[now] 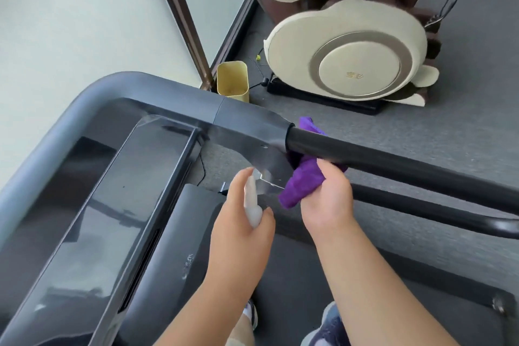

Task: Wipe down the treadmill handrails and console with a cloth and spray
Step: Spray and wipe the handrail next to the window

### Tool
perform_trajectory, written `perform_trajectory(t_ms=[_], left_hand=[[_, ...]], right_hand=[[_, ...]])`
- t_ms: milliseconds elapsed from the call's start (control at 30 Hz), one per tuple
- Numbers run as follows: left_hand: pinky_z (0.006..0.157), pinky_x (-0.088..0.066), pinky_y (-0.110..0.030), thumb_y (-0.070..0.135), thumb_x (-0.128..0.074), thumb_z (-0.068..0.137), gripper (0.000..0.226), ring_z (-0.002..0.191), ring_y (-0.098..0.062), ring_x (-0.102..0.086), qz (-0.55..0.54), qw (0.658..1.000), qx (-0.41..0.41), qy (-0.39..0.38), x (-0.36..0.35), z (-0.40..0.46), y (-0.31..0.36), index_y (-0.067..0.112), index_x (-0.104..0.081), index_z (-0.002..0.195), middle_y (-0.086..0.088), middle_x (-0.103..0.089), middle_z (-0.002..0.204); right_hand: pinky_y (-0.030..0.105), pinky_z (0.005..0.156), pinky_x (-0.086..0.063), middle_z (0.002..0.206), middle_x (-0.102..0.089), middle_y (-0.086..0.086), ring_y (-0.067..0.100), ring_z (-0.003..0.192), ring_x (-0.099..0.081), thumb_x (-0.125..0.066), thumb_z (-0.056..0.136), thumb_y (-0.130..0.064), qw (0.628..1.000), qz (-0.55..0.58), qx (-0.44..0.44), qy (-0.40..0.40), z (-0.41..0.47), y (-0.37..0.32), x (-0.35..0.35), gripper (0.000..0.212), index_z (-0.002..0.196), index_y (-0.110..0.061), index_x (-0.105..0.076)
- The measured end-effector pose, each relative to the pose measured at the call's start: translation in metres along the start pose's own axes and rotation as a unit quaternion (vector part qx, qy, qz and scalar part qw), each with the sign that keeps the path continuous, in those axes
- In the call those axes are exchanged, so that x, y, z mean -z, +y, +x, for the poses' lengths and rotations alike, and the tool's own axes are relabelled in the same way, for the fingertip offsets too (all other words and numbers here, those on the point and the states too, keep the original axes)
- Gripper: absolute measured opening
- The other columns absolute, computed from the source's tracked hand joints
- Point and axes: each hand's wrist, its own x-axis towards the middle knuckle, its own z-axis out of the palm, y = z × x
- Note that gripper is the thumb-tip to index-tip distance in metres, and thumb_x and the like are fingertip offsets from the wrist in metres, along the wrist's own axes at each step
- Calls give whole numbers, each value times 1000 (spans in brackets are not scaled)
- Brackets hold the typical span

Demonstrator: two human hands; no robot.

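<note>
At six o'clock, nearest the camera, two shoes (327, 329) stand on the treadmill belt (303, 275). Above them the left hand (244, 222) curls round a small translucent spray bottle (252, 201), its nozzle pointing toward one o'clock at the handrail joint. The bottle looks light and smooth, probably slippery if wet, so a full wrap about its body with one finger free for the pump suits it best.

Just to the right, the right hand (328, 194) grips a bunched purple cloth (302, 180). The cloth is soft and limp; it loops under and behind the black handrail (393, 160), with an end showing above the rail at twelve o'clock from the hand. Held by its gathered tail, it should slide along the round bar easily, though a loose grip may let it slip off.

At nine o'clock lies the glossy dark console (134, 191), framed in grey. Farther off, at twelve to two o'clock, stand a yellow bin (232, 80) and a cream massage chair (345, 56) on grey carpet.
</note>
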Motion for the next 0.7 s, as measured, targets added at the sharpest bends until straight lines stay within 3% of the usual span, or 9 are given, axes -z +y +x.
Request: perform_trajectory(t_ms=[67, 133, 200, 267, 367, 433, 500, 567, 700], left_hand=[[59, -54, -37, 17, -59, 92, 58, 54, -7, -48, 13, 1000, 3, -1, -1, -3, -7, 60, -41, 127, 21, -57, 70], [61, -54, -35, 20, -59, 92, 58, 57, -7, -50, 22, 1000, 15, -3, -2, -6, -13, 59, -39, 130, 18, -55, 73], [60, -53, -36, 20, -59, 92, 57, 58, -10, -51, 20, 1000, 22, 0, 0, -9, -14, 57, -39, 132, 15, -56, 75], [56, -47, -31, 20, -59, 92, 58, 56, -10, -50, 12, 1000, 24, 4, 4, -12, -12, 56, -38, 132, 14, -55, 72], [56, -43, -25, 18, -57, 92, 60, 55, -6, -51, -4, 1000, 24, 6, 17, -19, -4, 57, -37, 134, 14, -57, 72], [59, -42, -22, 18, -57, 92, 63, 61, -3, -55, -9, 1000, 16, 4, 25, -21, -2, 59, -36, 136, 15, -61, 81], [62, -42, -21, 17, -58, 92, 65, 66, -2, -56, -12, 1000, 3, 11, 35, -22, -1, 60, -35, 136, 16, -64, 90], [65, -43, -23, 16, -59, 93, 65, 69, -2, -55, -27, 999, -3, 24, 44, -23, -1, 62, -37, 133, 17, -64, 95], [65, -47, -29, 15, -60, 91, 65, 69, -8, -51, -72, 996, -1, 48, 64, -23, -5, 61, -41, 132, 12, -56, 92]], right_hand=[[28, 50, -44, 40, -36, 14, 27, 39, -40, -44, 103, -14, 994, -102, -10, 38, 5, 0, -1, 38, 74, -2, -65], [24, 57, -48, 59, -69, 11, 20, 46, -58, -50, 103, -21, 979, -180, -54, 81, 16, 1, -3, 37, 89, 8, -69], [26, 71, -54, 89, -74, 28, 30, 66, -71, -57, 95, -49, 976, -149, -118, 106, 23, -3, -11, 62, 110, 10, -69], [30, 79, -55, 86, -72, 26, 34, 84, -76, -60, 88, -64, 972, -130, -139, 134, 17, -8, -24, 70, 105, 3, -70], [29, 74, -50, 81, -61, -1, 13, 72, -66, -59, 102, -33, 975, -36, -149, 163, -22, -4, -30, 23, 87, -17, -58], [37, 90, -54, 91, -59, 4, 21, 83, -62, -56, 103, -22, 973, 62, -181, 126, -54, 0, -37, 15, 90, -14, -55], [35, 74, -58, 92, -63, 8, 22, 75, -68, -55, 103, -11, 965, 162, -182, 93, -59, -7, -53, 7, 97, -12, -60], [28, 72, -59, 107, -71, 7, 16, 82, -72, -54, 98, 0, 959, 190, -188, 92, -43, -13, -74, 25, 116, -12, -67], [58, 113, -43, 142, -58, 29, 47, 130, -57, -41, 78, 9, 949, 200, -219, 111, -18, 6, -80, 67, 144, 1, -52]])
